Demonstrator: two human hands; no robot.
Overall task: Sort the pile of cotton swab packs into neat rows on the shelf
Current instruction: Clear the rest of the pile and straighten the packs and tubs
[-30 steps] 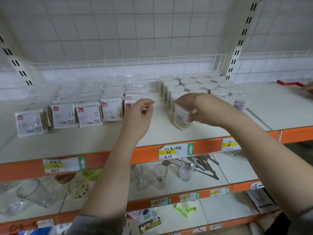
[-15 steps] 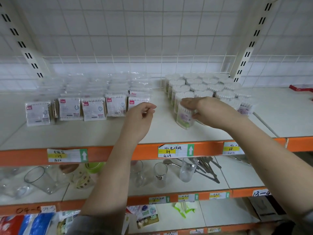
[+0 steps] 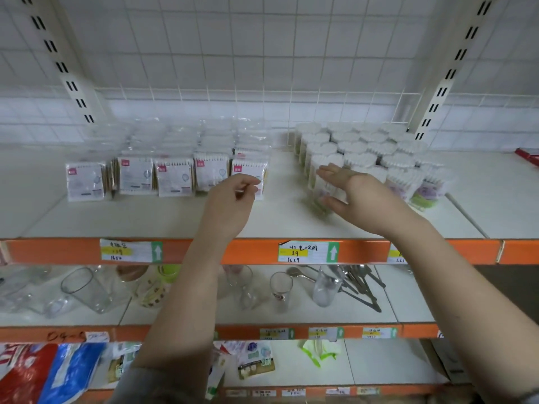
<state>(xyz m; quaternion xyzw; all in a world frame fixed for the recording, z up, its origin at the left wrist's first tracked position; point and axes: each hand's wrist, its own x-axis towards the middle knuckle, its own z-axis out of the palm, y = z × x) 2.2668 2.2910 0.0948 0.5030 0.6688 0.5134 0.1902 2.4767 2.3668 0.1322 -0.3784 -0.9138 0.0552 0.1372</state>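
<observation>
Your right hand [image 3: 360, 196] is spread, fingers straight, against the front clear cylindrical tub of white cotton swabs [image 3: 320, 188], which stands blurred at the front of the tub rows on the white shelf with the orange edge [image 3: 256, 250]. Your left hand [image 3: 230, 202] hangs loosely curled, holding nothing, just before the flat square clear-plastic swab packs [image 3: 175, 177] ranked left.

Front round swab pack [image 3: 320, 193], at 3 o'clock of centre, is motion-blurred and partly hidden behind the right hand [image 3: 354, 193]; contact cannot be judged. Red item [image 3: 528, 156], far 3 o'clock, is cut by the frame edge. Price label [image 3: 309, 252] handwriting is too small to read.
</observation>
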